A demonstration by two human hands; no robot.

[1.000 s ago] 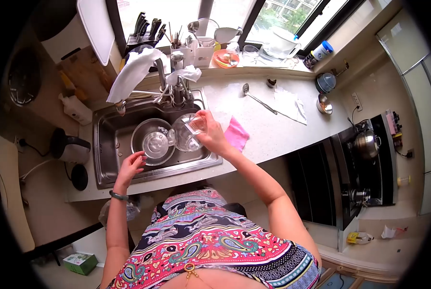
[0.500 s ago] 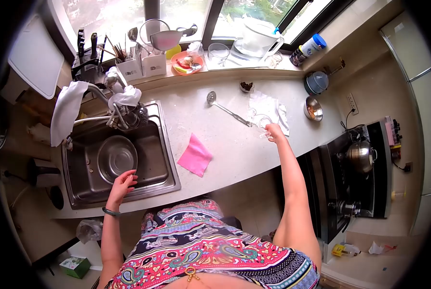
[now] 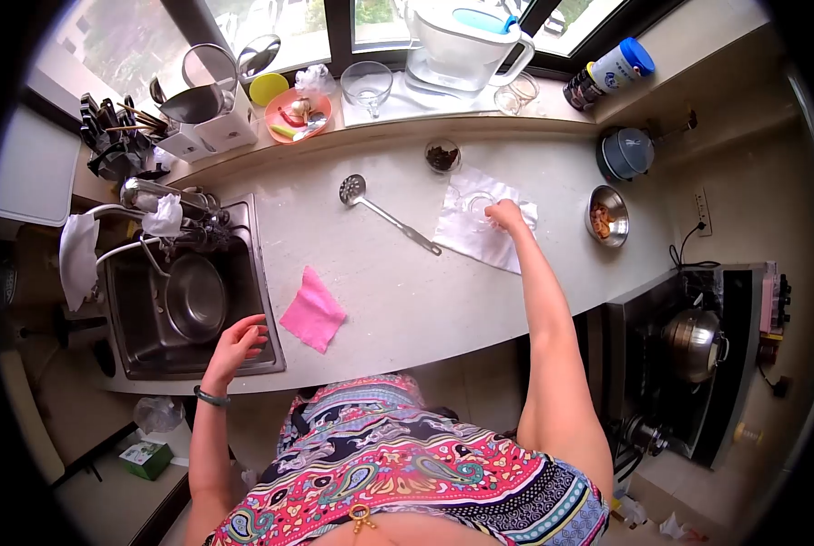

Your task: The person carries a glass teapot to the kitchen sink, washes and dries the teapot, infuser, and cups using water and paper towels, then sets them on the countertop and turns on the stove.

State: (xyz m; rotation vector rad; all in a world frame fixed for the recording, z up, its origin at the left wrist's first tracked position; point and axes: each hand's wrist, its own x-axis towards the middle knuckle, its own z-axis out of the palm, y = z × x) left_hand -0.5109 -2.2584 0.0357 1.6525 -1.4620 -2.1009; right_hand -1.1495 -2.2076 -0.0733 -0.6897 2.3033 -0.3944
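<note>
My right hand [image 3: 505, 215] is closed on the edge of a small see-through glass bowl [image 3: 478, 206], over a white cloth [image 3: 463, 235] on the counter. The bowl's outline is faint, and I cannot tell whether it rests on the cloth. Left of the cloth lies a slotted metal skimmer [image 3: 391, 215]. Behind it stands a small glass bowl of dark pieces [image 3: 442, 156]. Over the front right edge of the sink [image 3: 274, 338], my left hand [image 3: 236, 348] hangs with loosely bent fingers apart, holding nothing. A metal basin [image 3: 197, 298] sits in the sink.
A pink cloth [image 3: 313, 309] lies right of the sink. A steel bowl with orange food [image 3: 608, 217] and a grey pot [image 3: 625, 153] stand at right, near the stove with a kettle [image 3: 694, 346]. On the sill are a water pitcher [image 3: 462, 50] and an orange plate [image 3: 284, 127].
My right hand has carried the glass bowl from the cloth's near edge further back over the cloth. My left hand stays by the sink. The view has shifted to the right.
</note>
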